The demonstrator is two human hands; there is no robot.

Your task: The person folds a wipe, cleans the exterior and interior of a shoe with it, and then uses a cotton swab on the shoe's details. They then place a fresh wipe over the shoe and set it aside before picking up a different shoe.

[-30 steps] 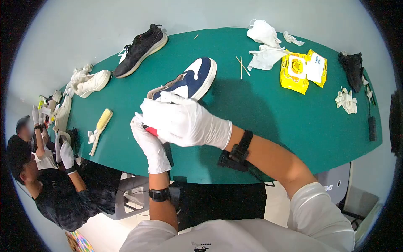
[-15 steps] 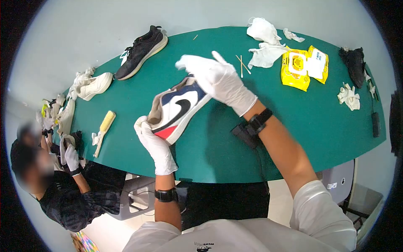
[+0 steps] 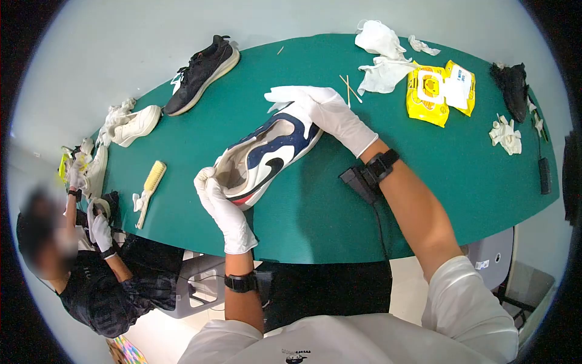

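A white sneaker (image 3: 285, 145) with navy panels, a black swoosh and a red heel patch is held over the green table, its toe pointing away to the right. My left hand (image 3: 221, 209), in a white glove, is closed on the heel, thumb at the collar. Across the toe lies my gloved right hand (image 3: 330, 115), with its fingers reaching over the far side of the shoe and partly hiding the toe. The shoe's beige inside shows through the opening.
A scrub brush (image 3: 151, 182) lies left of the sneaker. Behind are a black sneaker (image 3: 203, 76), a white shoe (image 3: 136, 125), cotton swabs (image 3: 348, 91), crumpled white wipes (image 3: 385, 73) and a yellow wipes pack (image 3: 427, 100). A co-worker (image 3: 91, 267) handles a shoe at far left.
The sneaker has turned so that its opening and upper face the camera more. My right hand has turned flatter over the toe; my left hand stays at the heel.
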